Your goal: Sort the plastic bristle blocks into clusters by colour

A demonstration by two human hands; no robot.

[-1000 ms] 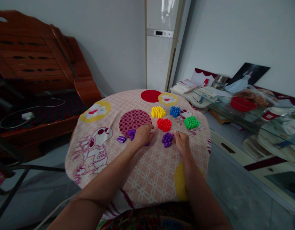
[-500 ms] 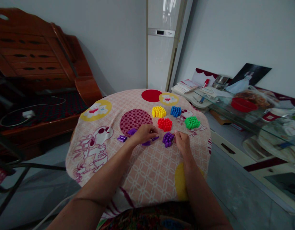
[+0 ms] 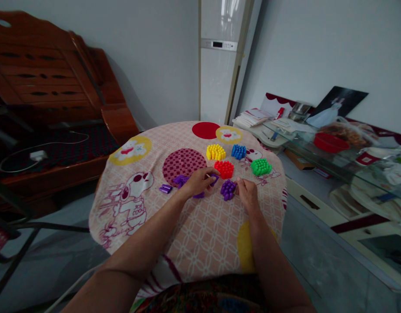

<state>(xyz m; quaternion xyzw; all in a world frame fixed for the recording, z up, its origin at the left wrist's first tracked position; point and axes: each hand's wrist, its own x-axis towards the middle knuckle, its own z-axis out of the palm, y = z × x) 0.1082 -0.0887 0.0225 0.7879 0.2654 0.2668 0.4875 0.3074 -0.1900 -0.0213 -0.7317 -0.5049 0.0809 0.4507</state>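
Between the fingertips of my left hand (image 3: 199,181) is a small purple plastic piece (image 3: 215,179), lifted beside a cluster of purple pieces (image 3: 228,190). My right hand (image 3: 248,191) rests at the right side of that cluster, its fingers closed and their tips at the outer pieces; whether they pinch one I cannot make out. The cluster stands upright, round tops up. Loose purple pieces (image 3: 180,181) lie left of and partly under my left hand, and a few purple pieces (image 3: 165,188) lie side by side farther left.
Upright clusters of red pieces (image 3: 224,169), yellow pieces (image 3: 215,152), blue pieces (image 3: 238,151) and green pieces (image 3: 261,166) stand behind and to the right. A patterned cloth covers the round table (image 3: 200,243). A cluttered glass shelf (image 3: 298,141) is at right, a wooden bench (image 3: 50,87) at left.
My left hand has risen slightly and moved a little to the right, with a purple piece now visible up in its fingertips. My right hand and the clusters stay in place.
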